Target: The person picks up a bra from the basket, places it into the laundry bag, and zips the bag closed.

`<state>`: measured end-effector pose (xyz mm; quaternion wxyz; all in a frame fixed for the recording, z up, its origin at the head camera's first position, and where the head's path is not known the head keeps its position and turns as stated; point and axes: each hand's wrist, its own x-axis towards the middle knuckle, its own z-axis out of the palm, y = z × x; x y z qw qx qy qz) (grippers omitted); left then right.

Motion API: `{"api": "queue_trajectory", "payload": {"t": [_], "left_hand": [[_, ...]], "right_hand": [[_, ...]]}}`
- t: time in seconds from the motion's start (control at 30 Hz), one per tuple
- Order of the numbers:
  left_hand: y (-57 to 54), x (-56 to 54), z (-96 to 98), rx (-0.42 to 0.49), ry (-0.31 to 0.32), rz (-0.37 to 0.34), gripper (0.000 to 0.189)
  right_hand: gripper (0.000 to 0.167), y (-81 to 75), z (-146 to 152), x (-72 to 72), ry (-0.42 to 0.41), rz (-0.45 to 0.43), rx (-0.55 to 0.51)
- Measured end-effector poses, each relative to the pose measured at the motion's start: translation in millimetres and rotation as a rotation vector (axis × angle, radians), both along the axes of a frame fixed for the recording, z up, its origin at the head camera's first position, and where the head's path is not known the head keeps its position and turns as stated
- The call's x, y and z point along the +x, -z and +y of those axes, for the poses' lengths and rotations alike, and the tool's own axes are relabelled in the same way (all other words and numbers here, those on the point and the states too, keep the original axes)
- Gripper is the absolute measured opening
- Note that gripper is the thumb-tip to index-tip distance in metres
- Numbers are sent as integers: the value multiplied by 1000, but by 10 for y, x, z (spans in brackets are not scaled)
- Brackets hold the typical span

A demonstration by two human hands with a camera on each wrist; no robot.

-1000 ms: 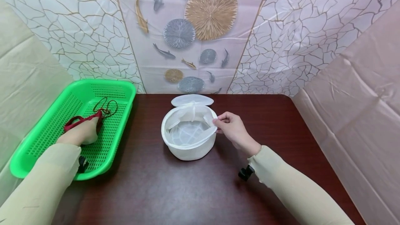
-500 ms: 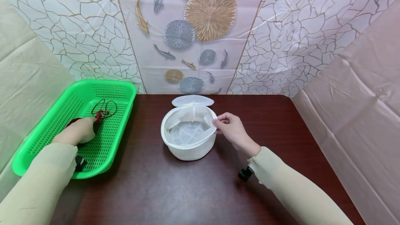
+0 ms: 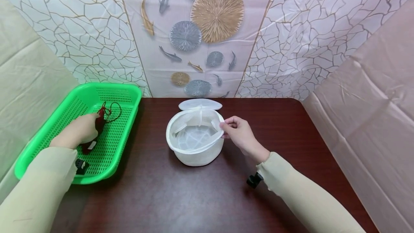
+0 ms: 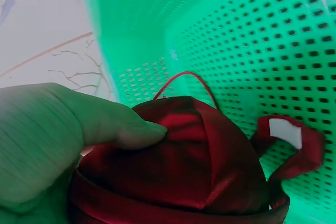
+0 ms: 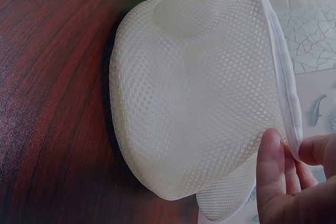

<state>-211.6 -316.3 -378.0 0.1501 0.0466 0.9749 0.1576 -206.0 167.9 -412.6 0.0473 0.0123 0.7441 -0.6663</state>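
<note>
Inside the green basket (image 3: 93, 179), my left hand (image 3: 77, 129) holds a dark red satin bra (image 3: 101, 122). In the left wrist view, the thumb (image 4: 139, 132) presses on the smooth cup (image 4: 215, 156), and the other fingers are hidden. A strap with a white label (image 4: 286, 132) hangs beside the cup. At the middle of the table stands a white mesh laundry bag (image 3: 198, 159), its round lid (image 3: 200, 104) flipped back. My right hand (image 3: 240, 135) pinches the right side of its rim between thumb and fingers, as the right wrist view also shows.
A thin red cord (image 3: 116, 112) lies looped on the basket floor. The dark brown table (image 3: 181, 200) spreads in front of the bag and to its right. A patterned sheet (image 3: 197, 60) hangs behind, with plain cloth on both sides.
My left hand has shifted slightly left and turned the bra, whose end now hangs to the right of the hand with a white label showing. The right hand keeps its pinch on the rim.
</note>
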Motion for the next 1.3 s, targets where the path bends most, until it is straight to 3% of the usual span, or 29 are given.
{"api": "queue_trajectory", "payload": {"t": [0.33,0.63,0.87,1.3], "left_hand": [[-222,50,205,45,-12,71,65],[-419,129,440,85,1,283,55],[-538,201,613,121,9,404,51],[-827,461,963,198,71,632,57]], "right_hand": [[16,13,3,-9,2,0,28],[17,21,2,-18,-17,20,33],[16,16,-2,-19,-13,29,28],[16,14,-23,-19,-13,44,31]]}}
